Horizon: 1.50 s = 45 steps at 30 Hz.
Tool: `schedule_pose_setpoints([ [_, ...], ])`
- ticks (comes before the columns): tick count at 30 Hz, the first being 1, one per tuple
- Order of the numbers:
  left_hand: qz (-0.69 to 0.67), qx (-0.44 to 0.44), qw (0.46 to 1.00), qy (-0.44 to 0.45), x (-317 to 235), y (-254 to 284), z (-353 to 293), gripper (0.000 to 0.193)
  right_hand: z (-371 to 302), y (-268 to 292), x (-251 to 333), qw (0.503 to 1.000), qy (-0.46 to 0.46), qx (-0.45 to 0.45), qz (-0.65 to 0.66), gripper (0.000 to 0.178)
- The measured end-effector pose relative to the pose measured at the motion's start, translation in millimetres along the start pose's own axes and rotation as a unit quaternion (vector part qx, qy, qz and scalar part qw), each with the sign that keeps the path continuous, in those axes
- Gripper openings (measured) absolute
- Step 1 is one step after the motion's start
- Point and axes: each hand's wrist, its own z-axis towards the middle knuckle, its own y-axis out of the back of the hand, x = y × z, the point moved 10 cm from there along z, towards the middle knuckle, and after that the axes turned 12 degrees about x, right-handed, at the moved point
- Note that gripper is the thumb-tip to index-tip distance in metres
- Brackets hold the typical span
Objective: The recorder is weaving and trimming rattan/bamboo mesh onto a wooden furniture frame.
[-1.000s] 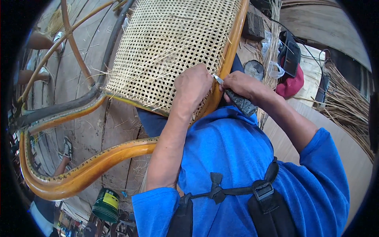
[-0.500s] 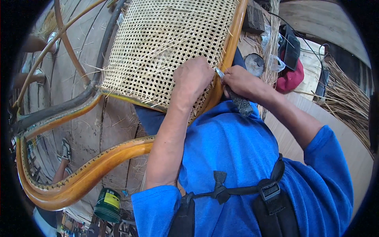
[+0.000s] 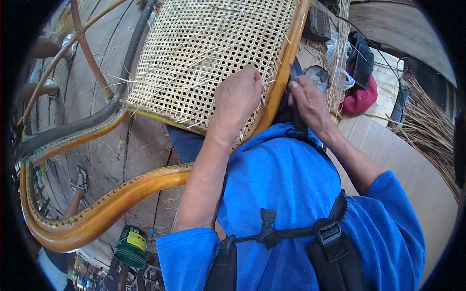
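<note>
Pale woven cane mesh (image 3: 204, 58) fills a panel of an orange-brown wooden frame (image 3: 285, 60), with loose strand ends sticking out along its edges. My left hand (image 3: 236, 94) rests on the mesh at its right edge, fingers curled and pinched close to the rail. What they pinch is hidden, though a pale strand end shows beside the fingertips. Just right of the rail, my right hand (image 3: 312, 104) is closed around a knife (image 3: 300, 121) with a dark handle. The knife is apart from the cane, its blade upward beside my thumb and hard to make out.
The curved chair arm (image 3: 111, 201) loops out at left, lined with small dark holes. A green bucket (image 3: 131, 247) stands below it. Cane bundles (image 3: 427, 131), a red cloth item (image 3: 361, 97) and a round dark container (image 3: 316, 77) lie right. Other people's feet show at left.
My right hand has drawn the knife away from the cane edge, to the right across the rail, and turned it more upright. My left hand stays at nearly the same spot.
</note>
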Motion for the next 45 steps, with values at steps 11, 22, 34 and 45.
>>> schedule_pose_setpoints([
  [11,0.295,-0.208,0.93,-0.072,-61.3,-10.0,-18.5,0.008,-2.4,1.0,-26.5,0.995,0.033,0.053,0.078,0.028],
  [22,0.293,-0.212,0.924,-0.122,-62.4,-16.2,-17.4,0.007,2.6,-11.5,-63.9,0.909,-0.005,0.076,0.41,0.019],
  [34,0.233,-0.228,0.93,-0.169,-84.6,-22.9,-14.6,0.007,-7.7,14.6,-86.7,0.873,0.0,-0.034,0.486,0.02],
  [45,0.054,-0.056,0.971,-0.225,-100.0,-32.7,-68.6,0.022,-13.7,17.3,-9.4,0.989,0.036,0.085,0.119,0.026],
])
